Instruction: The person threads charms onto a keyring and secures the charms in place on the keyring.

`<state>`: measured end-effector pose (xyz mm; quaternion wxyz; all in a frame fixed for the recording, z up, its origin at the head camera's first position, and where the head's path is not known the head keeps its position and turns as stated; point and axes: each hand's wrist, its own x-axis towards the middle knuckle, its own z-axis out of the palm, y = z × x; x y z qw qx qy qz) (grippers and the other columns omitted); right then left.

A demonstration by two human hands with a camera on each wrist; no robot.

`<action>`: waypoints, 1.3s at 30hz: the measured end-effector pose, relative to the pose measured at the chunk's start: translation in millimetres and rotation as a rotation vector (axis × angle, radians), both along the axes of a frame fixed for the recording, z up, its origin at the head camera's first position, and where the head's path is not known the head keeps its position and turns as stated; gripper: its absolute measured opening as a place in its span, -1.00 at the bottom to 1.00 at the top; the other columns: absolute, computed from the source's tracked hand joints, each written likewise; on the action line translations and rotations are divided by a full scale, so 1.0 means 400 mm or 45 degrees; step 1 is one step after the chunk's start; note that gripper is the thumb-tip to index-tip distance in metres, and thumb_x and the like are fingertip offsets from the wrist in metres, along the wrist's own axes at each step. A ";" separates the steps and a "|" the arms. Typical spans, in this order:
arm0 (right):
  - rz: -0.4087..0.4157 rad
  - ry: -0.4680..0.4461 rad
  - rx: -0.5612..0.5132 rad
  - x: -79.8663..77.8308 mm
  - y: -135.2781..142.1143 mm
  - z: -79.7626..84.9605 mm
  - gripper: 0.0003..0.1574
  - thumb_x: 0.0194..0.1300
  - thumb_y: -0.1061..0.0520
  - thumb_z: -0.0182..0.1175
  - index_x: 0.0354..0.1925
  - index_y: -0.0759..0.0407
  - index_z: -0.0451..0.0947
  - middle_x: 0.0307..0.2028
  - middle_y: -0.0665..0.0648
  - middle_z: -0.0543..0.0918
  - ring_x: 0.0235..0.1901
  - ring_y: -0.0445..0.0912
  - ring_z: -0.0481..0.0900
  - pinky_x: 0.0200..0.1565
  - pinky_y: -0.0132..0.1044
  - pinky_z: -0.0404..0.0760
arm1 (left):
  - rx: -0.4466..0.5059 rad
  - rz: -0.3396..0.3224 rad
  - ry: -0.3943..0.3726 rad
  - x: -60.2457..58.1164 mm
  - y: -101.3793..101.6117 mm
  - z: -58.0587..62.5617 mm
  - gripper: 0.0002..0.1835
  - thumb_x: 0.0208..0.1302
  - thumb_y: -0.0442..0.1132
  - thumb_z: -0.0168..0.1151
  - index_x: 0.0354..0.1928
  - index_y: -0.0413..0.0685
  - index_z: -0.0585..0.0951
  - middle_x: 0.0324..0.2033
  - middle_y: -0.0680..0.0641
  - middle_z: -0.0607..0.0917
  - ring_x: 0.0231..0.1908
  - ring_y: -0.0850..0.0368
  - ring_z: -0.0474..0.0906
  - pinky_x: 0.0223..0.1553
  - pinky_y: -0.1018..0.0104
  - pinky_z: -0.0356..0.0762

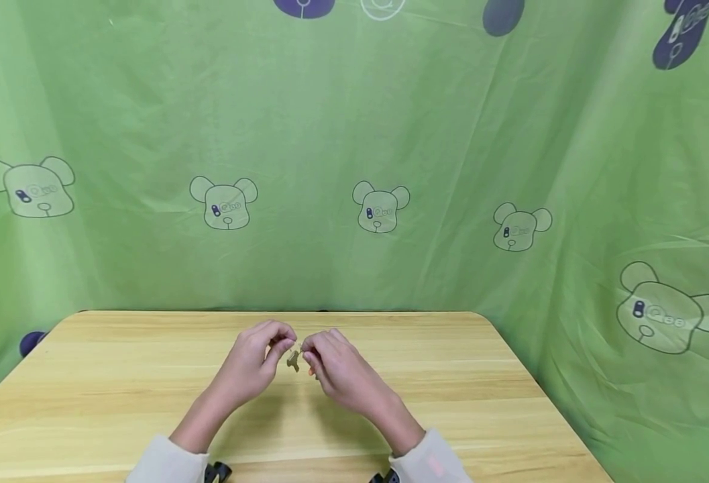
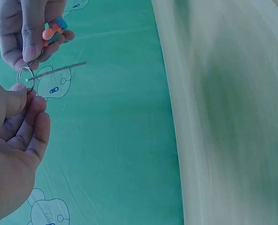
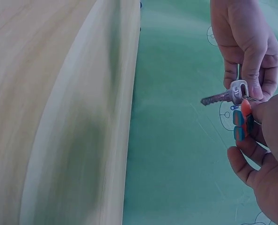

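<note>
My left hand (image 1: 250,365) pinches a split key ring (image 2: 19,73) between thumb and fingertips. From the ring hangs a metal key (image 3: 223,96), seen nearly edge-on in the left wrist view and flat in the right wrist view. Facing it, my right hand (image 1: 345,376) pinches near the ring, where a short chain (image 2: 30,63) joins it. A small orange and blue figure charm (image 3: 244,120) dangles under the right fingers, mostly covered by them in the head view. Both hands are raised over the table, fingertips close together.
A light wooden table (image 1: 451,402) with rounded far corners lies below the hands. Green cloth (image 1: 306,268) printed with bear heads hangs behind it and on the right side. Pale sleeves (image 1: 167,463) cover the forearms, with dark wrist devices (image 1: 217,471) underneath.
</note>
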<state>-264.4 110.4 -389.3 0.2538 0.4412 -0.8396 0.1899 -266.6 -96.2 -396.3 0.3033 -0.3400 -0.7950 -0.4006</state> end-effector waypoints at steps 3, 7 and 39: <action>-0.001 0.017 -0.018 -0.001 -0.002 -0.002 -0.94 0.52 0.25 0.13 -0.08 0.17 0.51 -0.35 -0.08 0.55 -0.30 -0.19 0.43 -0.18 -0.37 0.50 | 0.013 0.009 -0.021 0.001 0.003 0.000 -0.85 0.28 -0.54 0.32 -0.25 -0.15 0.64 -0.34 0.03 0.69 -0.33 0.27 0.58 -0.28 0.38 0.65; -0.015 0.022 -0.046 0.000 -0.006 -0.006 -0.96 0.50 0.24 0.15 -0.10 0.17 0.52 -0.37 -0.08 0.56 -0.33 -0.20 0.41 -0.22 -0.38 0.48 | 0.047 0.032 -0.066 0.003 0.010 -0.001 -0.85 0.29 -0.52 0.33 -0.26 -0.13 0.63 -0.38 0.02 0.68 -0.36 0.28 0.55 -0.31 0.38 0.63; -0.061 0.125 -0.150 -0.002 -0.006 -0.001 -0.93 0.46 0.26 0.13 -0.19 0.18 0.56 -0.37 -0.05 0.61 -0.34 -0.17 0.46 -0.27 -0.36 0.51 | 0.091 0.056 -0.103 0.012 0.028 0.002 -0.94 0.33 -0.43 0.36 -0.26 -0.13 0.71 -0.43 0.05 0.74 -0.43 0.33 0.62 -0.38 0.41 0.66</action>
